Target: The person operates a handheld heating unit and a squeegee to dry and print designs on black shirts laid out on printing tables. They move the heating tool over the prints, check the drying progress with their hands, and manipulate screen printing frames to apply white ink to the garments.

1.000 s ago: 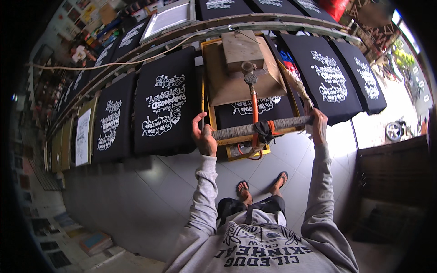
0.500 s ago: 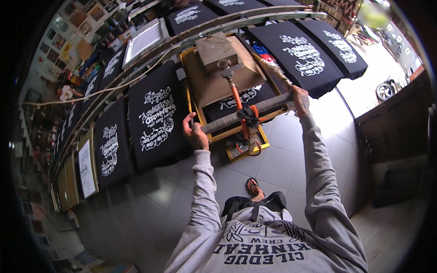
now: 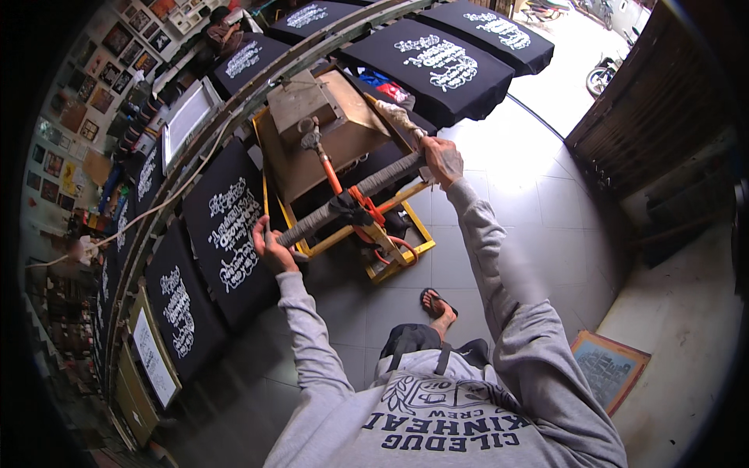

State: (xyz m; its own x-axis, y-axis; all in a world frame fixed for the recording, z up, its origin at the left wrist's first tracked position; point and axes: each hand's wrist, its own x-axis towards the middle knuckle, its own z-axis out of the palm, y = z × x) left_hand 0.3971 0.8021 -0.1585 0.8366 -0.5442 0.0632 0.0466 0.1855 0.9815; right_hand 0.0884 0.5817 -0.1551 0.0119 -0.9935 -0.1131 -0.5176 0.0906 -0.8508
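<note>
Both my hands grip a grey wrapped handlebar [image 3: 388, 178] that lies across a yellow-framed rig. My left hand [image 3: 275, 251] is at its left end, with one or two fingers partly raised. My right hand [image 3: 443, 161] is closed round the right end. Beyond the bar sits a wide, sloped metal hood [image 3: 292, 168] with a box [image 3: 303, 108] on top. An orange pipe [image 3: 331, 175] runs from the bar to a fitting by the hood. Dark binding and orange hose wrap the bar's middle. Below it juts a small yellow frame [image 3: 424, 236].
Black printed shirts lie flat along a rail, one left [image 3: 226, 226] and one right [image 3: 437, 66] of the rig. A cable [image 3: 168, 204] crosses the left side. A framed screen [image 3: 189, 125] stands beyond the rail. A framed picture [image 3: 608, 366] leans low right. Someone [image 3: 225, 35] is at the far left.
The whole scene has shifted leftward in the picture as the view turned. White print that showed beneath the hood is now out of sight. Both hands keep their hold on the bar.
</note>
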